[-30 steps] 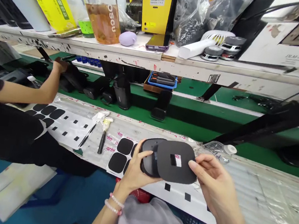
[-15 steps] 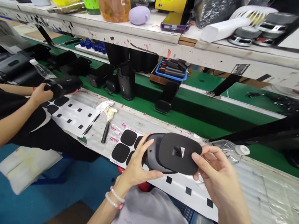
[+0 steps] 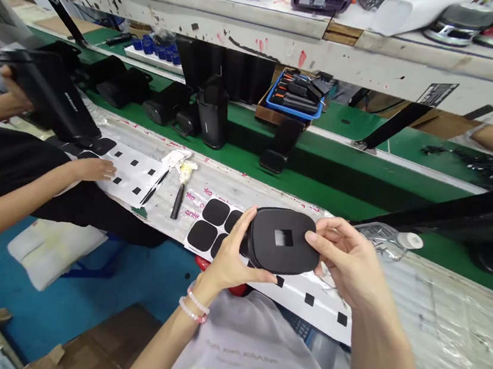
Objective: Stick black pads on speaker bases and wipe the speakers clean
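My left hand [image 3: 229, 260] grips a black speaker-like device by its end, and a black foam pad [image 3: 284, 241] with a square hole lies on that end. My right hand [image 3: 345, 261] pinches the pad's right edge with thumb and fingers. The device's body is mostly hidden behind the pad. Below and left of my hands lies a white sheet with black rounded pads [image 3: 212, 223] and small black squares [image 3: 308, 300].
A co-worker at the left holds a black device [image 3: 55, 95] and rests a hand on another pad sheet [image 3: 128, 176]. A small tool [image 3: 177, 199] lies between the sheets. Black devices [image 3: 210, 117] stand on the green belt. A plastic bottle [image 3: 390, 241] lies at the right.
The pad has come down flush over the device's end, where before it stood offset to the right. The co-worker has lifted a black device up at the left.
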Available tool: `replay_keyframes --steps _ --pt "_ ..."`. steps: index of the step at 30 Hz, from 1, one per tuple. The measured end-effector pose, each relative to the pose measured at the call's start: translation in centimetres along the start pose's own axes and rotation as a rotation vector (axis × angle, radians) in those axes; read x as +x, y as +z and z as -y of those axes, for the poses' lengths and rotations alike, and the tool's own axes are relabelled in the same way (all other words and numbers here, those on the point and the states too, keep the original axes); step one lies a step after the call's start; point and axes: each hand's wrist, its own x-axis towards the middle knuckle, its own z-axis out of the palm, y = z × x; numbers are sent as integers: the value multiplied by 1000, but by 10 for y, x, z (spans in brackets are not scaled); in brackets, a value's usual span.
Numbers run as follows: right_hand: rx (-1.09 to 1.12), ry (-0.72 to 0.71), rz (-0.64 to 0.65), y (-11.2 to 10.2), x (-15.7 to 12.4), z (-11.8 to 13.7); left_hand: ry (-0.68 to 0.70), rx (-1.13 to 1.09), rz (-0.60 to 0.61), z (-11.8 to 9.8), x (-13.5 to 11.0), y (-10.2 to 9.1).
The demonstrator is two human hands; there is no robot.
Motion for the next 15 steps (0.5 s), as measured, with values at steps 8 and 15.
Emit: replay_keyframes --steps 8,15 --pt "0 -13 -15 5 0 -3 -13 -8 2 -2 -1 0" --pt "-7 -19 -20 6 -1 -4 14 23 -1 -3 1 0"
